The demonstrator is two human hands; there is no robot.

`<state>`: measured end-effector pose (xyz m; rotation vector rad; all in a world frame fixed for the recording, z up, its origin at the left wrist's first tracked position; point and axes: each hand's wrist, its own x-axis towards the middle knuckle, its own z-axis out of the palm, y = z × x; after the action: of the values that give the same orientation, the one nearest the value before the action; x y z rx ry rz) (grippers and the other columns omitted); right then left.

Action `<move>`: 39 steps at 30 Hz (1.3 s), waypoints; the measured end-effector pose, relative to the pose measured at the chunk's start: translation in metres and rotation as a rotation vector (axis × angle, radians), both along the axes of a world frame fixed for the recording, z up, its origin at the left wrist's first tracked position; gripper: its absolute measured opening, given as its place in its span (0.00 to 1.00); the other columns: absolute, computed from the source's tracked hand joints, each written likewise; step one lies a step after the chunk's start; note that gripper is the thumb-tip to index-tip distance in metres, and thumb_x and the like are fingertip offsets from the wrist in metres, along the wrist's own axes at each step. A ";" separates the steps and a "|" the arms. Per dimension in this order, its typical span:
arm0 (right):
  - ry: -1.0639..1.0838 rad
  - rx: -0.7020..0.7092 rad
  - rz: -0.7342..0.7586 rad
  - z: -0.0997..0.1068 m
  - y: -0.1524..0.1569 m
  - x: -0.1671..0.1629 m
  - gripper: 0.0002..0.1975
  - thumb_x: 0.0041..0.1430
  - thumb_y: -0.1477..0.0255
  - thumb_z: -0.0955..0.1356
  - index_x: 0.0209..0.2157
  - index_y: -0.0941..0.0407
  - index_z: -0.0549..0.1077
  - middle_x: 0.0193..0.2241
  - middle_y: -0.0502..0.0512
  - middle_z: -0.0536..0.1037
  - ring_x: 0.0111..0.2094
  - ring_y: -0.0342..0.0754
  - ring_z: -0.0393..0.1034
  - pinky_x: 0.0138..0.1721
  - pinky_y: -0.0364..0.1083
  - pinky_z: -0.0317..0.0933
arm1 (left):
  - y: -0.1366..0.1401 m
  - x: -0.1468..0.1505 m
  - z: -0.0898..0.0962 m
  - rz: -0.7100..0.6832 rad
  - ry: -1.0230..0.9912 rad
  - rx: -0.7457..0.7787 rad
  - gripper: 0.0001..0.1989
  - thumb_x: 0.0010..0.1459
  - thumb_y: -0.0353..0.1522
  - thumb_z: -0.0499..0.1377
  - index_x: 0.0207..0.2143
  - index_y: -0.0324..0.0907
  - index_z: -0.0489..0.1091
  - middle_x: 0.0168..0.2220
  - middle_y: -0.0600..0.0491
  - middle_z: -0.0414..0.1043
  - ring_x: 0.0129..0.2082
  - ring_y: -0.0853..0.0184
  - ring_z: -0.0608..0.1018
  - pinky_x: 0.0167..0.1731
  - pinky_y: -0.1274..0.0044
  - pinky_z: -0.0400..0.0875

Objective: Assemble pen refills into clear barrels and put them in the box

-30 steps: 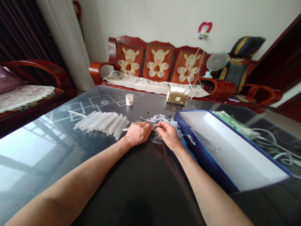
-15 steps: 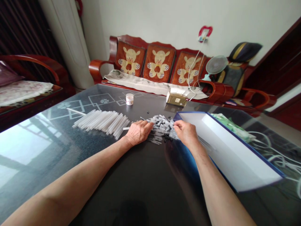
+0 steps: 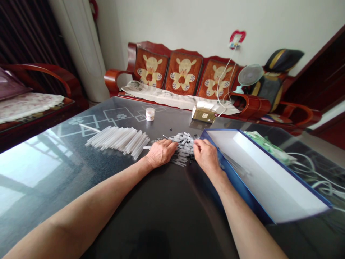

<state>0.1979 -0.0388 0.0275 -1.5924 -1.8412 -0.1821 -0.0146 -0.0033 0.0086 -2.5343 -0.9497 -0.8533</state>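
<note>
My left hand [image 3: 162, 153] is closed, fingers curled down beside a heap of small white and black pieces [image 3: 184, 138]. Out of its left side pokes the end of a thin white tube [image 3: 147, 147], the rest covered by the hand. My right hand [image 3: 206, 154] sits at the right edge of the heap, thumb and fingers pinched together; whatever is between them is too small to make out. Thin clear sticks with dark parts [image 3: 180, 159] lie just below the heap. Left of my hands, many white tubes [image 3: 118, 139] lie side by side in a row.
A blue box with a white inside [image 3: 269, 172] stands right of my right forearm, some thin clear sticks in it. Farther back are a small white cup [image 3: 150, 114] and a tissue box [image 3: 204, 113]. A green packet [image 3: 269, 144] and white cables [image 3: 323, 187] lie beyond the box.
My right hand has moved left, away from the box rim and closer to my left hand, its fingers still pinched. My left hand stays in place. The view has shifted slightly.
</note>
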 end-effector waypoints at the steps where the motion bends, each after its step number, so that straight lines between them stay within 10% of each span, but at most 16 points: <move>1: 0.083 0.001 0.088 0.000 -0.001 -0.007 0.12 0.59 0.70 0.63 0.39 0.55 0.76 0.36 0.59 0.78 0.34 0.50 0.73 0.40 0.47 0.66 | 0.000 0.000 0.000 -0.010 0.000 0.001 0.16 0.68 0.36 0.44 0.41 0.41 0.70 0.29 0.51 0.70 0.30 0.67 0.73 0.32 0.76 0.68; 10: 0.519 -0.129 0.268 -0.022 -0.004 -0.040 0.09 0.56 0.64 0.66 0.34 0.52 0.76 0.29 0.53 0.80 0.31 0.51 0.75 0.36 0.48 0.68 | -0.001 0.000 -0.001 -0.069 0.033 -0.023 0.16 0.68 0.34 0.44 0.42 0.39 0.70 0.30 0.50 0.70 0.31 0.67 0.73 0.34 0.76 0.69; 18: 0.419 0.034 0.000 -0.008 -0.003 -0.013 0.08 0.55 0.67 0.64 0.33 0.55 0.73 0.29 0.55 0.79 0.30 0.49 0.73 0.33 0.46 0.66 | 0.003 -0.007 0.000 0.090 -0.050 -0.019 0.17 0.67 0.39 0.46 0.42 0.45 0.73 0.27 0.52 0.69 0.27 0.67 0.73 0.28 0.77 0.65; 23: 0.103 0.215 0.228 -0.019 -0.005 -0.022 0.16 0.60 0.69 0.63 0.49 0.56 0.71 0.47 0.61 0.75 0.50 0.54 0.68 0.51 0.52 0.63 | 0.003 -0.008 -0.001 0.081 -0.041 0.013 0.18 0.67 0.38 0.45 0.37 0.44 0.73 0.26 0.52 0.68 0.27 0.67 0.71 0.29 0.76 0.64; 39: -0.067 0.219 0.153 -0.030 0.008 -0.025 0.10 0.63 0.72 0.63 0.36 0.54 0.77 0.32 0.56 0.75 0.37 0.50 0.69 0.42 0.48 0.65 | 0.014 -0.020 0.010 0.240 -0.113 0.079 0.19 0.65 0.29 0.46 0.55 0.40 0.67 0.31 0.48 0.72 0.33 0.61 0.71 0.37 0.70 0.62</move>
<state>0.1733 -0.0312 -0.0022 -1.3048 -1.9133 -0.3584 -0.0349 0.0110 0.0184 -2.2687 -1.2008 -0.9469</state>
